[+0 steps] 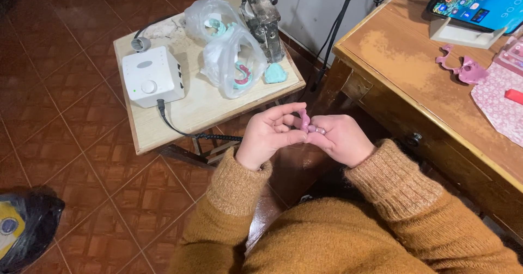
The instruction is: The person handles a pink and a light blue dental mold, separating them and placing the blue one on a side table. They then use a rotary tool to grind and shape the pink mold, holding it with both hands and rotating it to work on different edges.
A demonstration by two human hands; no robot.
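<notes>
Both hands together, left hand (267, 135) and right hand (342, 138) pinching the small pink piece (305, 120); keep fingertip grip firm, turn slowly.

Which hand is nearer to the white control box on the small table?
Left. The left hand is just right of and below the white control box, close to the small table. The right hand sits farther right, and both pinch a pink piece.
</notes>
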